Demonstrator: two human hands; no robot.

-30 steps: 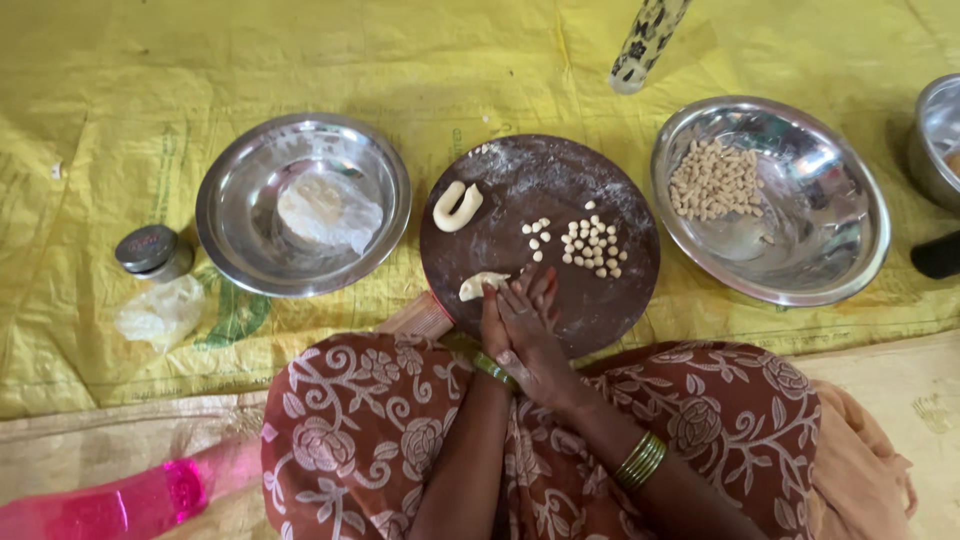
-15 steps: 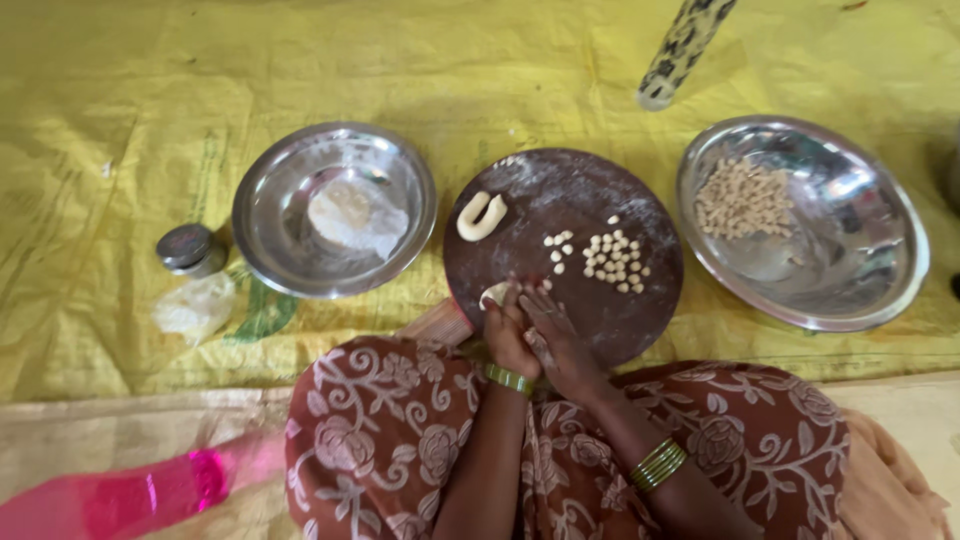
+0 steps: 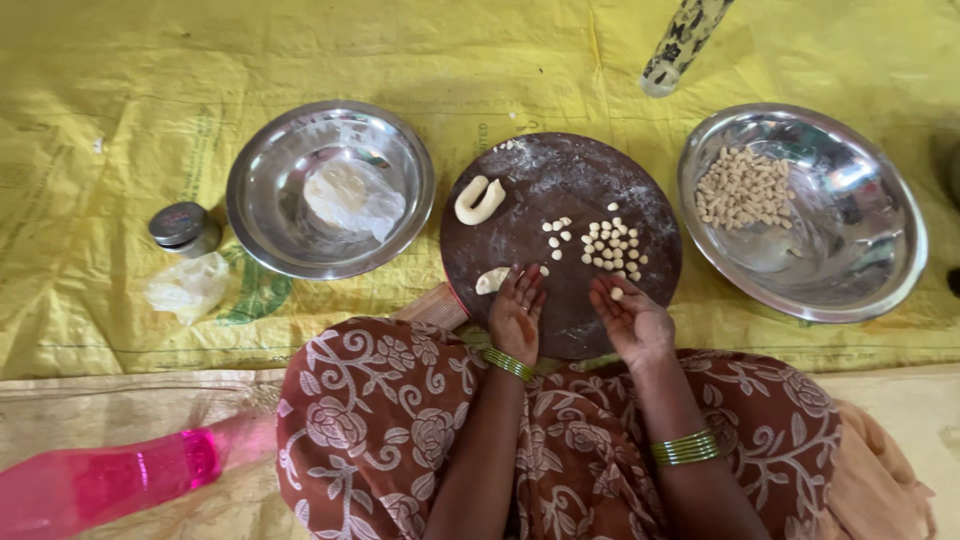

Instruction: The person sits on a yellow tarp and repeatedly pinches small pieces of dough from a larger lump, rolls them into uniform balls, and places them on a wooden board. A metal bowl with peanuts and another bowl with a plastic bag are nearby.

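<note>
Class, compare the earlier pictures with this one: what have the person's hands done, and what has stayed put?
The hands have parted: left hand lies flat on the round board; right hand has opened palm-up, showing a small dough ball. Both steel bowls and the curved dough strip stayed.
</note>
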